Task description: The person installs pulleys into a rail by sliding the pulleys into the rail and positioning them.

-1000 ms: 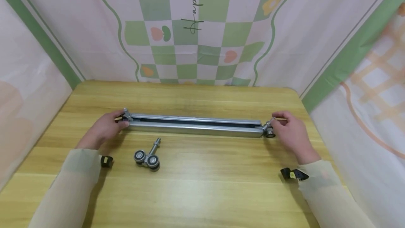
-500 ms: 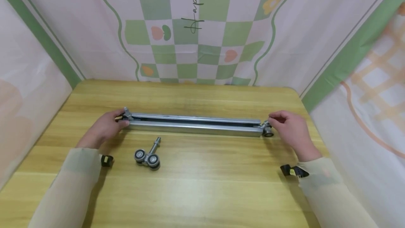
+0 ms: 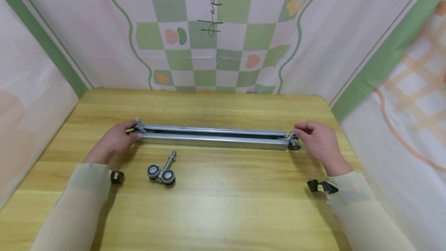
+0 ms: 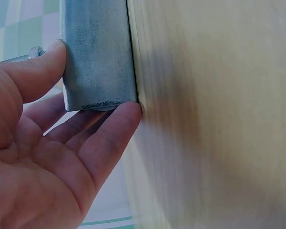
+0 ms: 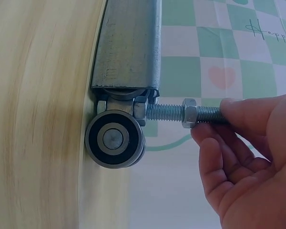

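Note:
A grey metal channel rail point(image 3: 216, 136) lies across the table, its slot facing up. My left hand point(image 3: 118, 138) grips the rail's left end; in the left wrist view the thumb point(image 4: 50, 64) presses on its slotted side and the fingers lie against the end. A bolt point(image 3: 139, 123) stands up from the slot there, its lower part hidden. At the right end, my right hand point(image 3: 318, 142) pinches the threaded bolt point(image 5: 167, 112) of a roller trolley point(image 5: 115, 138). That trolley's outer wheels stick out of the rail, while its other part sits inside the opening.
A second roller trolley point(image 3: 162, 171) with a threaded bolt lies loose in front of the rail's left half. The wooden table point(image 3: 223, 212) is bordered at the back and sides by a printed cloth point(image 3: 202, 57).
My right hand has moved slightly left with the trolley, whose wheels are now closer to the rail's end. The left hand stays put.

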Tool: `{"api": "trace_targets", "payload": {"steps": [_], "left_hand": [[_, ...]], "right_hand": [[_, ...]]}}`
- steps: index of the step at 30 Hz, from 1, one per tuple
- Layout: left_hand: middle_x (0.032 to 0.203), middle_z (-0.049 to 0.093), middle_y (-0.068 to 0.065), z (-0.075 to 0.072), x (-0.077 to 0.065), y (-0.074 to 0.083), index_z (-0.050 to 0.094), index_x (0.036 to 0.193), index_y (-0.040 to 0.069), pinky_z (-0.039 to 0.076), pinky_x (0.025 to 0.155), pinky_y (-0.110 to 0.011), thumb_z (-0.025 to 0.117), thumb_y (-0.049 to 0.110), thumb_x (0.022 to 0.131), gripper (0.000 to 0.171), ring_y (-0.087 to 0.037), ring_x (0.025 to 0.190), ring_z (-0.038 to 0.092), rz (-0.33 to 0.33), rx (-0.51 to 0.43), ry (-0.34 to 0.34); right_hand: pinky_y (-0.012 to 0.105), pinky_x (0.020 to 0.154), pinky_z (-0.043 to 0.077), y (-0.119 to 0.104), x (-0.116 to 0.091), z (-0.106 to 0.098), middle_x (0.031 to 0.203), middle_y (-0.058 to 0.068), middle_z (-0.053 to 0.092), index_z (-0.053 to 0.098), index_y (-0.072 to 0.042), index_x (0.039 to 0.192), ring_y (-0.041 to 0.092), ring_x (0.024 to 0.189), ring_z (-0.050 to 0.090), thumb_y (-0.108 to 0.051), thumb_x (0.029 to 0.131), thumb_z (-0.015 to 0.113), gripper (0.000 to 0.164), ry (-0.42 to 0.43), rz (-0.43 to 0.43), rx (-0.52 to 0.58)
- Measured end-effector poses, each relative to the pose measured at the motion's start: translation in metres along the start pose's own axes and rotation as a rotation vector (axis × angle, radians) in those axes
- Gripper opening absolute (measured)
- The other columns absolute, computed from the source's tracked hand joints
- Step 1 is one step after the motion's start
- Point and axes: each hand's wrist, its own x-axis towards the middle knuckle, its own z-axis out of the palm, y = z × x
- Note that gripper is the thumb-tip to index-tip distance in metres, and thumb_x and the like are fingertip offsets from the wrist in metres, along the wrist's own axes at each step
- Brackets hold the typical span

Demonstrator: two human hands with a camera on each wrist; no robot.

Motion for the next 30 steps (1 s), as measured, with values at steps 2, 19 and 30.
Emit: {"api": "trace_targets", "payload": {"steps": [2, 19, 30], "left_hand": [[0.154, 0.024, -0.034, 0.000, 0.000, -0.001, 0.017, 0.159, 0.005, 0.020, 0.107, -0.069, 0.058, 0.038, 0.102, 0.077, -0.056, 0.139, 0.020, -0.001, 0.001, 0.002], [0.155, 0.025, -0.032, 0.002, 0.003, -0.005, 0.017, 0.159, 0.008, 0.021, 0.108, -0.068, 0.056, 0.039, 0.102, 0.076, -0.054, 0.139, 0.022, 0.000, -0.001, 0.002], [0.155, 0.024, -0.032, 0.001, 0.002, -0.005, 0.016, 0.159, 0.008, 0.022, 0.107, -0.068, 0.055, 0.040, 0.102, 0.077, -0.054, 0.139, 0.022, 0.004, -0.011, -0.011]], "right_hand": [[0.053, 0.080, 0.050, -0.002, 0.000, 0.000, 0.114, 0.021, 0.069, 0.070, -0.001, 0.119, 0.037, 0.101, 0.063, -0.027, 0.102, 0.059, 0.032, 0.005, -0.004, 0.008], [0.049, 0.077, 0.051, -0.012, 0.001, 0.006, 0.109, 0.019, 0.070, 0.072, -0.002, 0.115, 0.033, 0.095, 0.064, -0.025, 0.101, 0.062, 0.029, 0.000, -0.029, 0.017], [0.049, 0.076, 0.051, -0.016, 0.002, 0.008, 0.109, 0.018, 0.071, 0.072, -0.002, 0.115, 0.032, 0.095, 0.065, -0.025, 0.101, 0.062, 0.029, -0.013, -0.033, 0.006]]}}
